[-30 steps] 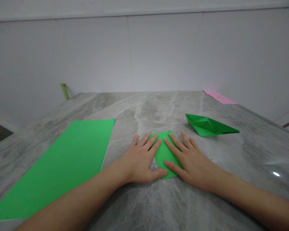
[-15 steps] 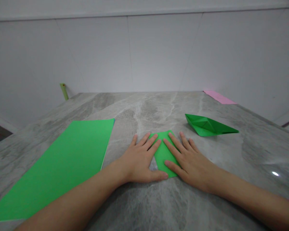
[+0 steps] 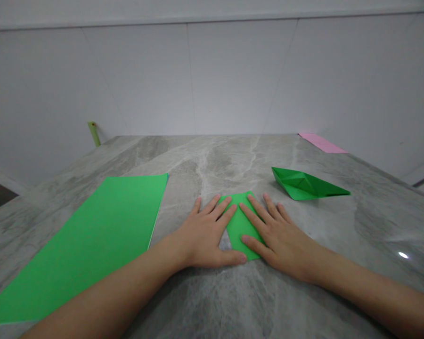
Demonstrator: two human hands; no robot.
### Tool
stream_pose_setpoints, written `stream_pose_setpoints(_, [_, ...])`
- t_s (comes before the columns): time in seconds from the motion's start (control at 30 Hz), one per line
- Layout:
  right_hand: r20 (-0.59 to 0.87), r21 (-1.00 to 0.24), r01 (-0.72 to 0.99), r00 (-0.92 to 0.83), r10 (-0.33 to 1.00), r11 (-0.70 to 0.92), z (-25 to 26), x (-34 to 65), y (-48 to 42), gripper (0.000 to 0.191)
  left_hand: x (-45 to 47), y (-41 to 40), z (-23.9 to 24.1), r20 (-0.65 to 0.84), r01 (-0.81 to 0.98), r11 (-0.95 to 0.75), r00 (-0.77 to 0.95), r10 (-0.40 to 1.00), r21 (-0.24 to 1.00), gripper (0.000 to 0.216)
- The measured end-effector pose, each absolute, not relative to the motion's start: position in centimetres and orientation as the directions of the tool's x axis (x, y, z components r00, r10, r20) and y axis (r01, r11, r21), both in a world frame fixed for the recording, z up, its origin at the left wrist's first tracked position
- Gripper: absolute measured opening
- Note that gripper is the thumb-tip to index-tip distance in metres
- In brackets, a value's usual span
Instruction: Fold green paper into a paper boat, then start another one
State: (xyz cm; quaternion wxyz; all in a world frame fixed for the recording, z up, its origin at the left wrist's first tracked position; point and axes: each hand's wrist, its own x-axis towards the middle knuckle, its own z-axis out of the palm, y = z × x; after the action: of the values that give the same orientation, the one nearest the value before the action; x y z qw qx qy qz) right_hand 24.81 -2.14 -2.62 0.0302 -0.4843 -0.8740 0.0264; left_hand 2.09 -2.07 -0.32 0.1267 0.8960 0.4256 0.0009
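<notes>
Left hand (image 3: pixel 207 238) and right hand (image 3: pixel 282 242) press flat on a small green paper (image 3: pixel 238 230); a large green sheet (image 3: pixel 102 235) lies left, a folded green boat (image 3: pixel 304 186) farther right

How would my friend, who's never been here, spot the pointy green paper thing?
Find the grey marbled table. Beyond the right hand sits the pointy green paper shape. The large green sheet and small green paper lie flat; this one's folded up, with a peak in its middle.

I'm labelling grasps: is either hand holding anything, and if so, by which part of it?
Nothing is grasped. The left hand and right hand lie spread, fingers resting on the left and right sides of the small green paper.
</notes>
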Motion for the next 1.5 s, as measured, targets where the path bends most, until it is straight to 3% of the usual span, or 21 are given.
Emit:
stream_pose_setpoints(0.8, [0.032, -0.132, 0.845, -0.519, 0.854, 0.518, -2.3, 25.4, -0.4, 0.092, 2.0, -2.1, -0.4, -0.109, 0.762, -0.616, 0.642, 0.759, 0.199, 0.105])
stream_pose_setpoints(1.2, [0.052, -0.057, 0.841, -0.536, 0.842, 0.539, -1.7, 25.7, -1.1, 0.086, 2.1, -2.2, -0.5, -0.1, 0.759, -0.614, 0.643, 0.759, 0.216, 0.105])
stream_pose_setpoints(1.5, [0.065, 0.03, 0.826, -0.563, 0.824, 0.563, -1.5, 26.3, -2.6, 0.063, 2.0, -2.1, -0.4, -0.112, 0.758, -0.614, 0.645, 0.756, 0.221, 0.106])
